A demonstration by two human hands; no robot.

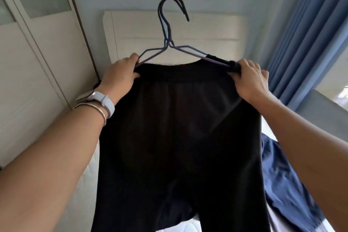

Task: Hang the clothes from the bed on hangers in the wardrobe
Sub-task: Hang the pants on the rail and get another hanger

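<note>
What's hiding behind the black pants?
Beside the black pants, blue clothing pokes out on the white bed. Whatever lies directly behind the pants is covered.

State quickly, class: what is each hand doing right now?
Left hand: closed on the black elastic-waist trousers and thin purple wire hanger.
Right hand: closed on the trousers' other waistband corner and hanger end.

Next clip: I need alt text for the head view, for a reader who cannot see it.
Two hands, left hand and right hand, hold black trousers up by the waistband on wire hangers in front of a cream headboard. A blue garment lies on the bed at lower right, with blue curtains behind.
</note>
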